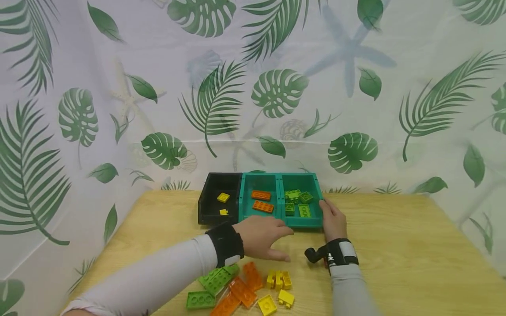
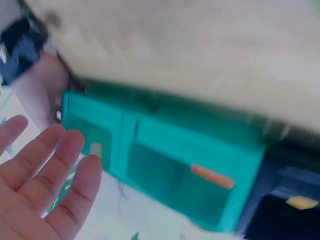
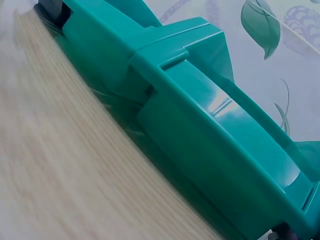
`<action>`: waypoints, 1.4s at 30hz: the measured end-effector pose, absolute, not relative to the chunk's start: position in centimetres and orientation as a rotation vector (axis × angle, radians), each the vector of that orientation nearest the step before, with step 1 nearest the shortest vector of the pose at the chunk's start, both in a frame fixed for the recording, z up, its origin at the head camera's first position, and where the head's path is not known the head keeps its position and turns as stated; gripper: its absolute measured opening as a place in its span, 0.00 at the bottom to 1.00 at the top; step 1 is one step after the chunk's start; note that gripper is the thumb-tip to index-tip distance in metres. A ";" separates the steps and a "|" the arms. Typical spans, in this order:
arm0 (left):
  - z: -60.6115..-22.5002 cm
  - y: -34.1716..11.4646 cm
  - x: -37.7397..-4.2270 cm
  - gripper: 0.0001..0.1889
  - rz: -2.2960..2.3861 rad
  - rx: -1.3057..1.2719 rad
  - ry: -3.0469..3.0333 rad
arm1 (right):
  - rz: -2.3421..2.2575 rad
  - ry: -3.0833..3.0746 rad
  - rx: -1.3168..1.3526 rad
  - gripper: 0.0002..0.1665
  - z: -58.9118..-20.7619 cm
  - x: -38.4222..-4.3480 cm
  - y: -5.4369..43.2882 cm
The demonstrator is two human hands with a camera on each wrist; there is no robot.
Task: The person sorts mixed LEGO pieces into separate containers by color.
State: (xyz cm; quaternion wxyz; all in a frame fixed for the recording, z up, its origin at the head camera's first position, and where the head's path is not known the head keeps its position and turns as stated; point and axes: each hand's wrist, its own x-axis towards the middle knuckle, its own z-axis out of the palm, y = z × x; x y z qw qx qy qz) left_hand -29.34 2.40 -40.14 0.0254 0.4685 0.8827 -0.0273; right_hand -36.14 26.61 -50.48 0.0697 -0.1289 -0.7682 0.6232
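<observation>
a teal bin (image 3: 210, 150) slants from the middle toward the lower right, its inner wall catching glare. up and left, a second teal bin (image 3: 102, 42) adjoins it, with a black piece (image 3: 54, 15) at the far end. the pale wood table (image 3: 75, 160) fills the lower left, a dark green band (image 3: 167, 165) along the bins' foot. behind, a pale backdrop (image 3: 195, 9) bears a printed green leaf (image 3: 262, 30) and a lilac shell (image 3: 300, 25).

The head view's bottom edge cuts an orange brick (image 1: 226, 304); the left wrist view blurs a yellow brick (image 2: 301, 202) and crops the black bin (image 2: 295, 175).
</observation>
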 end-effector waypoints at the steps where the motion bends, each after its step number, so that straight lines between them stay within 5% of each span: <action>1: -40.2 1.9 -28.9 0.35 -0.079 1.449 2.703 | 1.874 -2.310 -0.383 0.42 -50.4 -36.2 26.6; 20: -44.3 -0.4 -25.2 0.24 0.106 1.604 2.584 | 1.835 -2.323 -0.384 0.42 -50.9 -36.0 26.0; 35: -39.8 -5.6 -29.8 0.07 0.274 1.354 2.820 | 1.819 -2.330 -0.379 0.42 -50.3 -36.8 26.1; 42: -41.1 -9.3 -33.3 0.28 -0.011 1.017 3.107 | 1.835 -2.319 -0.397 0.42 -50.9 -36.7 25.8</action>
